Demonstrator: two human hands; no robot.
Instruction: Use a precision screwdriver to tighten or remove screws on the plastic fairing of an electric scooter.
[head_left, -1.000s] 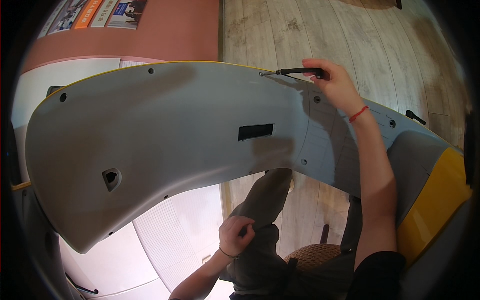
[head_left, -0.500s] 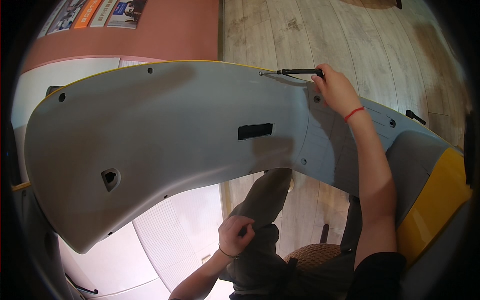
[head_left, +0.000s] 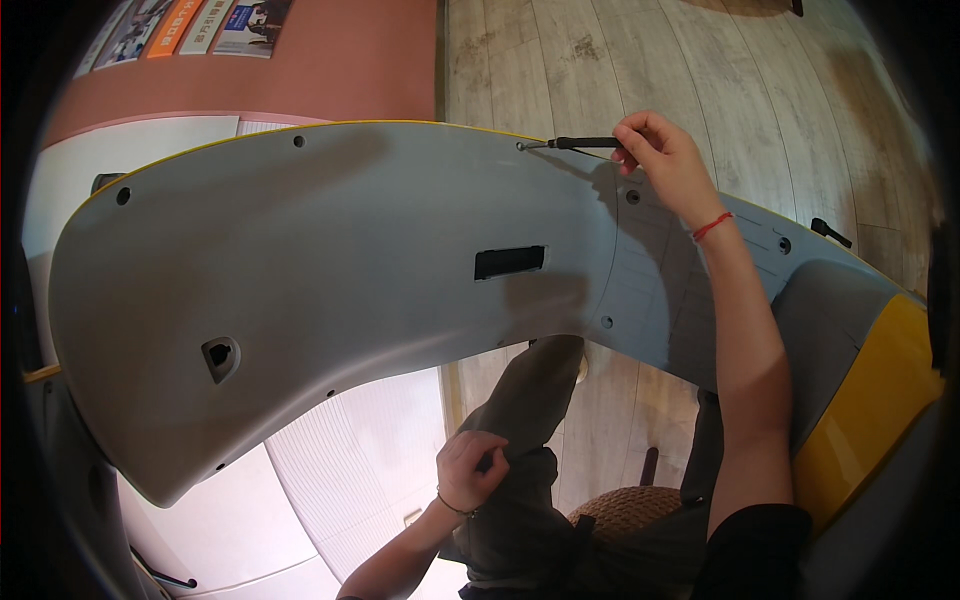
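A large curved grey panel (head_left: pixel 400 230) with a yellow far edge spans the view from left to right. My right hand (head_left: pixel 662 165) reaches over its far edge, fingers closed round the end of a black-handled screwdriver (head_left: pixel 585 143). The screwdriver lies nearly level, its thin shaft pointing left. Its tip meets a small screw hole (head_left: pixel 520 147) close to the panel's far rim. My left hand (head_left: pixel 472 470) rests curled above my thigh, below the panel; whatever its fingers may hold is hidden.
The panel has several other holes, a dark rectangular slot (head_left: pixel 510 263) and a recessed opening (head_left: pixel 220 358). A glossy yellow part (head_left: pixel 870 400) stands at the right. Below are wood flooring (head_left: pixel 640 60) and a woven stool (head_left: pixel 625 510). A black lever-like piece (head_left: pixel 831 234) sits beyond the right far edge.
My right hand has shifted slightly left and its fingers have changed their hold on the screwdriver's end. The tip stays at the same hole. My left hand and the panel keep their places.
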